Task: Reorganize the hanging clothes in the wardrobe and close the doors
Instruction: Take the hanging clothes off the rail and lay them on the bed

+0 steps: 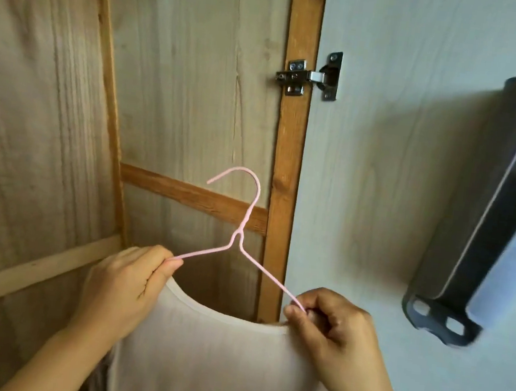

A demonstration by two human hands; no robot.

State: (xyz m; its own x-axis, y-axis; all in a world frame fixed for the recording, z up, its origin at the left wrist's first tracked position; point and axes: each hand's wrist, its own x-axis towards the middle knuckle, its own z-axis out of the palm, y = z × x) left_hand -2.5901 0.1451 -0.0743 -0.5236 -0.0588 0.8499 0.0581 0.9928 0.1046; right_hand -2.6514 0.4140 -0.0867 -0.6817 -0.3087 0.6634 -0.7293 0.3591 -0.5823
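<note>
my left hand (126, 280) and right hand (328, 325) each pinch a shoulder of the pale top (218, 364) against the pink wire hanger (239, 235) between them (hook above my fingers, unhung), probably to stop the fabric slipping off.

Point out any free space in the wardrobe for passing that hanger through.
Free: the gap above the pink wire hanger, bordered by the wooden back panel and the right wooden post; no rail or other clothes show there. Crowded: low centre, where the left hand and right hand each grip a hanger arm with the beige ribbed top.
</note>
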